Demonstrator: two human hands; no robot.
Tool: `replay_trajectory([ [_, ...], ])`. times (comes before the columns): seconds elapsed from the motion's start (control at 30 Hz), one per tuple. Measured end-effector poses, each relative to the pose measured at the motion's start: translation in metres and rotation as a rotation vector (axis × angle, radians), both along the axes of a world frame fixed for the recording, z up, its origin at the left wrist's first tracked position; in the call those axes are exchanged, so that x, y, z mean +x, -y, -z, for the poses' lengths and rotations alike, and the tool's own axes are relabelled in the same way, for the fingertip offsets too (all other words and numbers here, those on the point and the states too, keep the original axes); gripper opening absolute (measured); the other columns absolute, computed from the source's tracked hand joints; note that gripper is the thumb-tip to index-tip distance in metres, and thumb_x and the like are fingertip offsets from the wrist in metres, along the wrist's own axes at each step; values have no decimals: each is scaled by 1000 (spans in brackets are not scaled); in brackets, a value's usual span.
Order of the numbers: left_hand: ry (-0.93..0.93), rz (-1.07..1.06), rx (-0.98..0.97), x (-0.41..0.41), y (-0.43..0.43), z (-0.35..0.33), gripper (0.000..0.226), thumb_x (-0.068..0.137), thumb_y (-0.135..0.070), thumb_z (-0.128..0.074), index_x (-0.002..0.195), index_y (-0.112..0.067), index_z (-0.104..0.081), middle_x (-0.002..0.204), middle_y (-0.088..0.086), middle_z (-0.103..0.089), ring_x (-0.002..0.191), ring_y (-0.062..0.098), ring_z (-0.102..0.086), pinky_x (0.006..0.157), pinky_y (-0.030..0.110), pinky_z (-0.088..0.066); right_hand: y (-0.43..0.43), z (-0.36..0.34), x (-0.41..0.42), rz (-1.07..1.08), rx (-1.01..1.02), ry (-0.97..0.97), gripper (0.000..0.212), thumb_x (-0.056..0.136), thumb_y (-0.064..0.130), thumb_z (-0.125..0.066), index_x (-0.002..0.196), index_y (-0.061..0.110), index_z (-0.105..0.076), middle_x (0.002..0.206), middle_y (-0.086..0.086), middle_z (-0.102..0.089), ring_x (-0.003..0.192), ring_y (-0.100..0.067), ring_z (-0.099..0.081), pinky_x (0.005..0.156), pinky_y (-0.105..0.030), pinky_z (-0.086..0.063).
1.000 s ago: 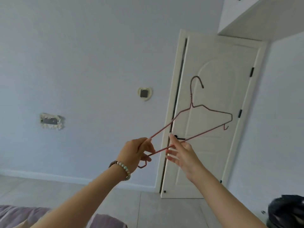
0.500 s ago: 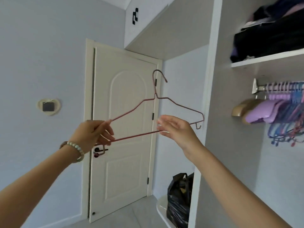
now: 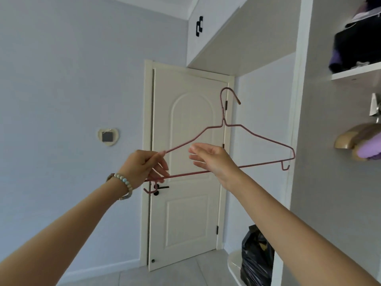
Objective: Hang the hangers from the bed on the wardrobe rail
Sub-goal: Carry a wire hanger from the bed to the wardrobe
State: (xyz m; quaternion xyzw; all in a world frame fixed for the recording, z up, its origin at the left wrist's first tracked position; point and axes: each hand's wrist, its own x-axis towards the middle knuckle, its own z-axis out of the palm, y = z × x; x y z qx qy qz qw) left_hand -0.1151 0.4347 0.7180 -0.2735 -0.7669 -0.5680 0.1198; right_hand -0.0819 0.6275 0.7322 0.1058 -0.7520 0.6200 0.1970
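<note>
Hanger [image 3: 263, 163], mid-frame, looks like light, springy wire; our left hand [image 3: 144, 166] pinches its left corner, right hand [image 3: 210, 159] loose, empty. We'd grip below the hook.

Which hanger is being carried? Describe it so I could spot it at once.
Look at the white door in the middle. In front of it the left hand grips a hanger by one end. It is bare thin pink wire, unlike the chunky tan and purple hangers in the wardrobe.
</note>
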Motion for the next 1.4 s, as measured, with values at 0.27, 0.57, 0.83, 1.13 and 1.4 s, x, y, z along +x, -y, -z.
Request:
replay_trajectory([
  [0.27,-13,48,25,18,26,-3,39,92,-32,-48,70,-4,-65,61,7,-70,54,21,-69,52,21,-55,57,-2,11,-78,-63,-140,17,93,26,-57,99,16,-68,100,2,-74,98,-8,-67,93,-29,-51],
  [0.57,-28,301,57,27,-62,-15,40,93,-36,-44,78,-6,-66,67,5,-72,59,23,-70,57,22,-56,-24,-14,56,105,-78,-208,20,94,21,-53,105,6,-61,94,-4,-74,88,-13,-71,82,-23,-56],
  [0.83,-13,619,69,57,-224,-31,43,98,-35,-34,81,-7,-63,72,6,-71,56,20,-68,55,19,-54,-158,-22,105,481,-170,-388,27,91,17,-59,115,16,-46,79,2,-74,71,-10,-71,64,-18,-50],
  [1.13,61,838,63,106,-401,-37,38,100,-32,-29,92,-8,-58,73,4,-68,55,17,-66,57,21,-53,-312,-33,158,799,-172,-440,62,93,9,-55,146,18,-25,73,1,-68,52,-4,-64,54,-17,-52],
  [1.4,4,845,-18,132,-506,-46,31,100,-17,-32,119,-7,-54,105,8,-64,80,16,-63,72,20,-53,-438,-54,174,1030,-153,-336,46,95,10,-48,141,13,-40,69,5,-59,53,-8,-52,48,-17,-46],
])
